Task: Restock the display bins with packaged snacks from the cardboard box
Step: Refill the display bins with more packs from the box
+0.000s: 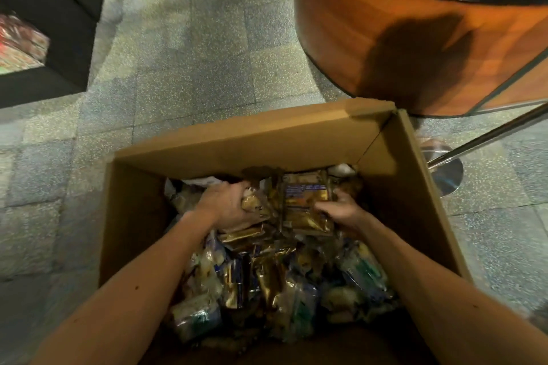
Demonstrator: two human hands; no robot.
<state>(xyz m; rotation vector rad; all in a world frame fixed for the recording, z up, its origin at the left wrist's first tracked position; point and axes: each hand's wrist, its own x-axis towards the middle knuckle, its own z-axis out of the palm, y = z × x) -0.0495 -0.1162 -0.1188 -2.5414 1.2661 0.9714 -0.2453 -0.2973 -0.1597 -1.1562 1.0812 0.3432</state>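
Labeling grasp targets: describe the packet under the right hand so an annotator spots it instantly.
Find the open cardboard box of snack packets beside the round wooden display. At its far end the right hand grips a flat gold packet. Unlike its neighbours, its face shows a blue text panel across the upper half.

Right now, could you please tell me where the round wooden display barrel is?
In the head view, the round wooden display barrel stands upper right, just beyond the far right corner of the brown cardboard box, beside a metal pole.
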